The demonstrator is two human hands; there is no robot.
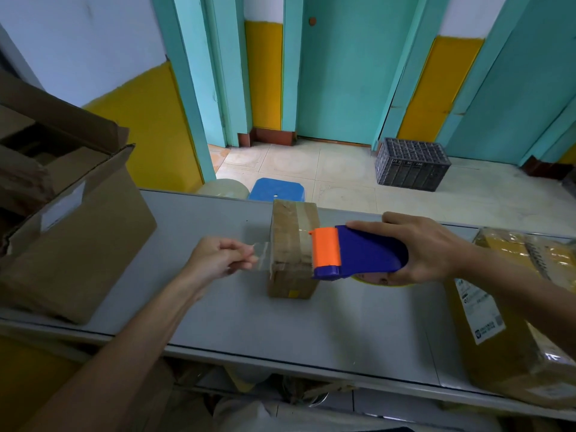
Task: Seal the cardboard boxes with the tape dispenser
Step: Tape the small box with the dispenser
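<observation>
Head view: left hand (218, 260) fingers curl, pinching the loose end of glossy clear tape (262, 255) just beside the small cardboard box (291, 275), which sits between both hands on the smooth grey table (280, 332). Right hand (427, 247) fingers wrap the blue-and-orange plastic tape dispenser (358, 254), which rests on the box. Left of them, an open carton (87, 244) holds smaller boxes (74, 166).

We could read no words anywhere. The white label (481, 310) on the yellow parcel (511, 353) at the right edge of the table (280, 332) bore print and a code, all too blurred for us.
</observation>
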